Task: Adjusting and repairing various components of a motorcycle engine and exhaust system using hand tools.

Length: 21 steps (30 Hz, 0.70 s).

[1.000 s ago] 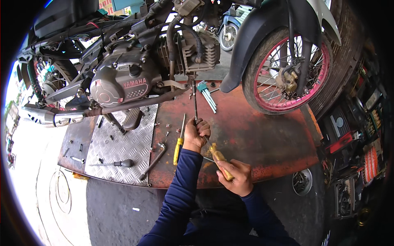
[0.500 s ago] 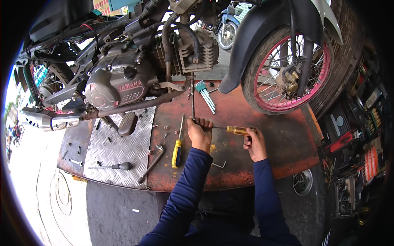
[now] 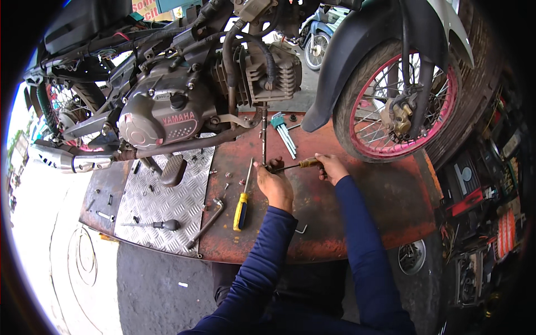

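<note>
A motorcycle stands on a rusty red lift platform (image 3: 368, 223), its engine (image 3: 167, 111) above the hands. My left hand (image 3: 274, 183) grips the base of a thin upright metal rod (image 3: 264, 134) that hangs down from the engine. My right hand (image 3: 332, 166) holds an amber-handled screwdriver (image 3: 306, 163) lying level, its tip pointing left at the rod's base beside my left fingers. A yellow-and-black screwdriver (image 3: 242, 206) lies on the platform just left of my left hand.
A set of teal hex keys (image 3: 283, 133) lies behind the rod. An L-shaped socket wrench (image 3: 207, 222), a black-handled screwdriver (image 3: 153, 225) and loose bolts lie on the chequer plate (image 3: 162, 206). The front wheel with pink rim (image 3: 402, 106) stands at right.
My right hand has carried the amber screwdriver from near my body out to the right and then up to the rod's base. My left hand has stayed on the rod.
</note>
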Each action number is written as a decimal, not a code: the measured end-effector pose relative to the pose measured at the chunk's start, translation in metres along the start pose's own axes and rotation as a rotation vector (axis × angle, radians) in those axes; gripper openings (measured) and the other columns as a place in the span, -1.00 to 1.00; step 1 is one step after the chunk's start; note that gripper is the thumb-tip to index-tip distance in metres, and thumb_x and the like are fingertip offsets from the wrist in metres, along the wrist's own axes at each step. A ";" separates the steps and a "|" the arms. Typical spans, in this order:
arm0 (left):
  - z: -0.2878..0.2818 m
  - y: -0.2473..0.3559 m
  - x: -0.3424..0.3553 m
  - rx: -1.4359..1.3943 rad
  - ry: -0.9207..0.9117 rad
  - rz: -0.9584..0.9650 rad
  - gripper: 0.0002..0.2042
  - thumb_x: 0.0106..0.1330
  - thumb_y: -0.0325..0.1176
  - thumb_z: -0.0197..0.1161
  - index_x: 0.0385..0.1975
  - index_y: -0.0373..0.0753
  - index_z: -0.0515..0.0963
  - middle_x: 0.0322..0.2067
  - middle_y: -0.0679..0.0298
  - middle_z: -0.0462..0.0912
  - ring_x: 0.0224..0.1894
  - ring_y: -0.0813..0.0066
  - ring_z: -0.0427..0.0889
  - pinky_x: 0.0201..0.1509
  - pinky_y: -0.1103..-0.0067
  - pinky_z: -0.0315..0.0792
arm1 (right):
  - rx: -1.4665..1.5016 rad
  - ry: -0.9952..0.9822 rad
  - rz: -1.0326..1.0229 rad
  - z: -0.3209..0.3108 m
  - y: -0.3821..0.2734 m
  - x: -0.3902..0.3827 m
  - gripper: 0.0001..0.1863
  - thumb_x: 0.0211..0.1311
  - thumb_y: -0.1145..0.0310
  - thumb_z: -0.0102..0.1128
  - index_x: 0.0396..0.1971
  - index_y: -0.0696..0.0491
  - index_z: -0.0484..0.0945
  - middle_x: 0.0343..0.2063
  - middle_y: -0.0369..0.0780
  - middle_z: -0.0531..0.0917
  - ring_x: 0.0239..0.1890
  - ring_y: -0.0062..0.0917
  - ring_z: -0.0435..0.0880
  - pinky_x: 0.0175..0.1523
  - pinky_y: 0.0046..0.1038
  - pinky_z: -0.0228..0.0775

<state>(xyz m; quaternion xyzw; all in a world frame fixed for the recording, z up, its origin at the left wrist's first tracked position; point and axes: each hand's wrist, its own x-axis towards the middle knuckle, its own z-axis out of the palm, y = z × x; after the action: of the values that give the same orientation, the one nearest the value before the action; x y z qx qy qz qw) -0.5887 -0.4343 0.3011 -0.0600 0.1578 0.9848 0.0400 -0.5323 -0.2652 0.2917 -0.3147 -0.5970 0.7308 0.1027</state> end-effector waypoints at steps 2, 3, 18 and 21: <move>0.000 0.004 0.002 0.053 -0.010 0.057 -0.67 0.43 -0.11 -0.10 -0.44 -0.25 0.34 -0.52 0.22 0.48 -0.34 0.29 0.54 -0.08 0.38 0.41 | -0.169 0.040 0.005 0.005 0.003 0.010 -0.74 0.21 0.18 0.16 -0.40 0.10 0.48 -0.66 -0.34 0.43 -0.71 -0.66 0.38 -0.65 -0.51 0.28; 0.001 0.003 0.000 0.016 -0.017 0.068 -0.66 0.43 -0.09 -0.10 -0.43 -0.25 0.34 -0.51 0.22 0.48 -0.32 0.29 0.54 -0.07 0.38 0.40 | -0.172 0.019 0.033 0.007 0.003 0.014 -0.72 0.20 0.14 0.17 -0.43 0.08 0.47 -0.65 -0.33 0.46 -0.71 -0.65 0.43 -0.65 -0.53 0.30; -0.005 0.002 0.013 0.105 0.019 -0.008 -0.65 0.42 -0.05 -0.09 -0.54 -0.15 0.25 -0.66 0.39 0.22 -0.61 0.48 0.24 -0.44 0.48 0.28 | -0.207 0.041 -0.199 -0.001 0.016 0.017 -0.66 0.07 0.14 0.29 -0.55 0.13 0.49 -0.68 -0.29 0.50 -0.74 -0.63 0.43 -0.64 -0.54 0.27; -0.001 0.003 0.014 0.224 0.054 -0.046 -0.61 0.41 0.00 -0.13 -0.60 -0.11 0.21 -0.71 0.42 0.15 -0.70 0.53 0.13 -0.56 0.50 0.20 | -0.516 0.262 -0.335 -0.004 0.021 -0.015 -0.53 0.09 0.02 0.22 -0.63 0.19 0.46 -0.73 -0.23 0.44 -0.69 -0.57 0.38 -0.52 -0.41 0.24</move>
<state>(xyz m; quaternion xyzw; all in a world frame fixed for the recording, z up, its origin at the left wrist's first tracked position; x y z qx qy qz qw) -0.6023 -0.4365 0.2995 -0.0852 0.2667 0.9578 0.0649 -0.5135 -0.2750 0.2764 -0.3191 -0.7874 0.4819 0.2142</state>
